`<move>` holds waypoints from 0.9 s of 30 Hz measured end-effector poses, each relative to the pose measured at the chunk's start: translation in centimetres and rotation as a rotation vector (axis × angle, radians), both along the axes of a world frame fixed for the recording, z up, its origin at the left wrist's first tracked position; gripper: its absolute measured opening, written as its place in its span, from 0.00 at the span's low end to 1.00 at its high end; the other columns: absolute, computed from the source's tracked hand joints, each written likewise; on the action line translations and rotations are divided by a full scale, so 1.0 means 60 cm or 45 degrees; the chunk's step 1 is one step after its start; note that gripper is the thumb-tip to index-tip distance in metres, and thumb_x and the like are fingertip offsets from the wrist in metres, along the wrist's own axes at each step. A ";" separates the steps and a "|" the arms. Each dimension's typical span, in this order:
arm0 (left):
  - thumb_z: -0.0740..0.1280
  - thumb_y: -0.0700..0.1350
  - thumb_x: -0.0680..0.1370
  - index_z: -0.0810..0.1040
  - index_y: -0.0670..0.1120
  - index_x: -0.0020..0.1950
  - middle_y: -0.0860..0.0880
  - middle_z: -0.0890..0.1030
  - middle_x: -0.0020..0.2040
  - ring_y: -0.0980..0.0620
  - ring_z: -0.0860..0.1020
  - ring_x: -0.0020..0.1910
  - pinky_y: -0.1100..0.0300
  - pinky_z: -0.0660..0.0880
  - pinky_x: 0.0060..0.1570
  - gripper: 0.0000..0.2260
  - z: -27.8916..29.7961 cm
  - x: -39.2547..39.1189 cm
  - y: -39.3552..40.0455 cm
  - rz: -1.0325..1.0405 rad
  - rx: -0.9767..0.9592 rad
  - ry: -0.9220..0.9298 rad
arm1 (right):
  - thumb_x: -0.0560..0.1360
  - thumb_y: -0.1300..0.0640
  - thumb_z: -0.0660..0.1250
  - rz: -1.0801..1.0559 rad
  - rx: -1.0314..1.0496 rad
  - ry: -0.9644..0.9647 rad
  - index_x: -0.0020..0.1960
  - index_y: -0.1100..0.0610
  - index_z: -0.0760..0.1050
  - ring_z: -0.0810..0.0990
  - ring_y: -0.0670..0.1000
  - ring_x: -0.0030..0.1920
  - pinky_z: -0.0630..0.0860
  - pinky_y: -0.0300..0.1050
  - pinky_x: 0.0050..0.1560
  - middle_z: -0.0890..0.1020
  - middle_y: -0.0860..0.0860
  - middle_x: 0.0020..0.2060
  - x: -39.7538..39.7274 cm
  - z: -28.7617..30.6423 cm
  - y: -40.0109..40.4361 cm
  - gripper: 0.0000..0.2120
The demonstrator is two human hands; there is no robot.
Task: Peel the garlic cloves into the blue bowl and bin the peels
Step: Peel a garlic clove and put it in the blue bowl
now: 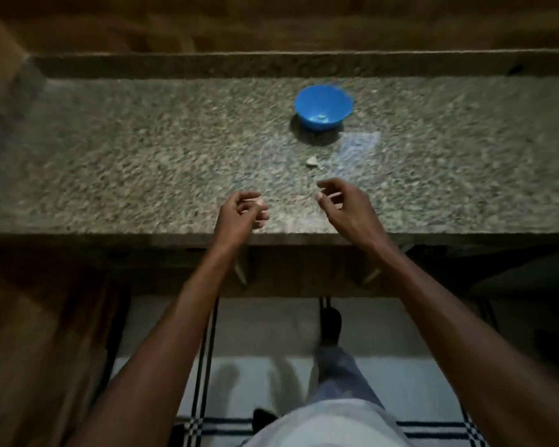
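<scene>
My left hand (pixel 244 211) hovers over the near edge of the counter (pixel 142 162), fingers curled around something small and pale, maybe a clove or a peel; I cannot tell which. My right hand (pixel 342 204) hangs beside it, loosely curled, and whether it grips anything I cannot tell. The blue bowl (pixel 324 106) stands well beyond both hands, with only a few small bits at its bottom. A pale scrap (pixel 311 162) lies between bowl and right hand. I judge the peeling barely begun or nearly done; no bin shows.
</scene>
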State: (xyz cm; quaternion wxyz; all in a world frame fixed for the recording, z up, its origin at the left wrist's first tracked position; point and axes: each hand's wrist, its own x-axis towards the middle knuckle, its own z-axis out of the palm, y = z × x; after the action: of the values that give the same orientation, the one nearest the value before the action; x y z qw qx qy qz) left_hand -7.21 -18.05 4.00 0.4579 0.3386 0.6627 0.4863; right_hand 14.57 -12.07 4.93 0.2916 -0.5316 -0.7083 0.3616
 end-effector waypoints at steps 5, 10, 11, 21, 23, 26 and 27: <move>0.66 0.36 0.83 0.76 0.36 0.64 0.39 0.81 0.51 0.51 0.81 0.41 0.63 0.79 0.38 0.10 -0.029 0.080 0.153 -0.076 -0.095 0.149 | 0.83 0.51 0.67 -0.055 -0.011 -0.132 0.67 0.56 0.79 0.81 0.40 0.45 0.77 0.34 0.41 0.83 0.49 0.53 0.112 -0.054 0.125 0.15; 0.71 0.41 0.80 0.79 0.42 0.63 0.44 0.81 0.57 0.46 0.80 0.54 0.55 0.80 0.49 0.12 -0.059 0.109 0.282 -0.136 -0.214 0.474 | 0.82 0.56 0.69 -0.093 -0.076 -0.231 0.65 0.61 0.80 0.84 0.52 0.50 0.82 0.51 0.53 0.84 0.56 0.54 0.165 -0.102 0.254 0.15; 0.71 0.41 0.80 0.79 0.42 0.64 0.43 0.80 0.59 0.44 0.80 0.56 0.51 0.80 0.54 0.13 -0.064 0.108 0.303 -0.140 -0.242 0.558 | 0.82 0.56 0.69 -0.096 -0.095 -0.252 0.65 0.62 0.80 0.84 0.53 0.51 0.82 0.52 0.54 0.84 0.57 0.55 0.171 -0.107 0.276 0.14; 0.75 0.38 0.77 0.79 0.37 0.65 0.39 0.81 0.62 0.42 0.80 0.60 0.48 0.77 0.63 0.18 -0.109 0.086 0.350 -0.176 -0.335 0.864 | 0.80 0.62 0.70 -0.048 -0.027 -0.335 0.63 0.62 0.83 0.83 0.58 0.52 0.81 0.54 0.58 0.83 0.61 0.55 0.176 -0.117 0.443 0.13; 0.75 0.38 0.76 0.80 0.36 0.65 0.39 0.81 0.61 0.43 0.81 0.59 0.51 0.78 0.61 0.18 -0.111 0.083 0.353 -0.195 -0.321 0.887 | 0.80 0.62 0.69 0.014 0.006 -0.375 0.62 0.63 0.84 0.81 0.60 0.53 0.79 0.54 0.57 0.82 0.63 0.53 0.149 -0.120 0.464 0.12; 0.74 0.38 0.76 0.80 0.38 0.65 0.40 0.80 0.62 0.45 0.80 0.59 0.50 0.78 0.62 0.18 -0.111 0.080 0.356 -0.199 -0.326 0.861 | 0.79 0.65 0.66 0.071 0.020 -0.454 0.49 0.66 0.84 0.79 0.61 0.49 0.76 0.53 0.49 0.79 0.61 0.46 0.113 -0.127 0.484 0.08; 0.74 0.39 0.77 0.79 0.39 0.65 0.41 0.79 0.62 0.45 0.79 0.60 0.50 0.77 0.63 0.17 -0.111 0.077 0.358 -0.197 -0.331 0.848 | 0.79 0.67 0.66 0.070 0.012 -0.485 0.47 0.67 0.83 0.79 0.61 0.47 0.77 0.53 0.48 0.79 0.61 0.46 0.105 -0.129 0.488 0.08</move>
State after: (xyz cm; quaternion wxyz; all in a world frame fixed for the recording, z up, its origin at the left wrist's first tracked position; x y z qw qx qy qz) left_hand -2.59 3.44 -2.68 0.2918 0.4665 0.8041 0.2251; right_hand 20.88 17.19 -2.80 0.1446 -0.5695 -0.7666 0.2591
